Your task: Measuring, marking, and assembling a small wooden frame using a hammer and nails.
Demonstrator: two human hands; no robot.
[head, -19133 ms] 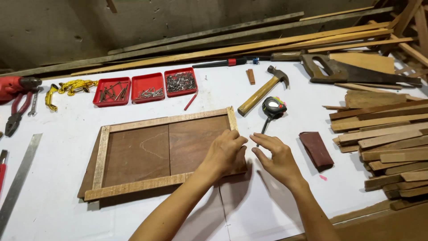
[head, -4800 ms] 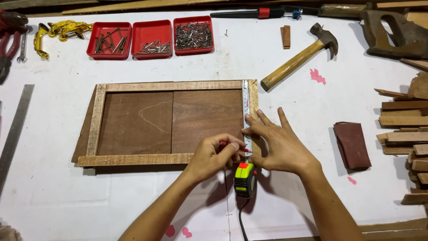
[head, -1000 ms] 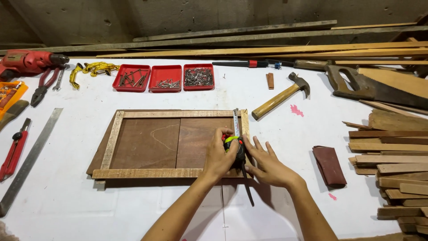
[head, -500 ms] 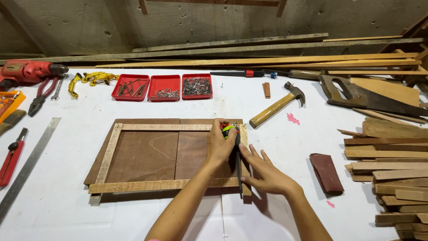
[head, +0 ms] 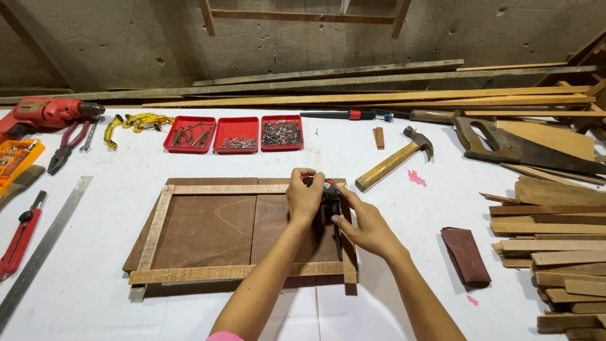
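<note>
A brown wooden panel (head: 208, 227) edged with pale wood slats (head: 154, 230) lies flat on the white table (head: 442, 202). My left hand (head: 305, 197) is at the panel's far right corner, closed around a small dark tape measure (head: 330, 188). A dark strip (head: 338, 235) runs from the tape measure toward me along the right slat. My right hand (head: 366, 226) rests on that right slat (head: 349, 265), fingers stretched toward the tape measure, holding nothing that I can see.
Three red trays (head: 235, 134) of nails stand behind the panel. A hammer (head: 394, 158), a hand saw (head: 524, 148) and stacked wood slats (head: 555, 252) lie right. A brown sanding block (head: 465, 254) lies near my right hand. A steel ruler (head: 44, 249), pliers (head: 66, 148) and a red drill (head: 41, 113) are left.
The tape measure has moved from the panel's near edge up its right side to the far right corner, both hands following it. The view has tilted up toward the wall.
</note>
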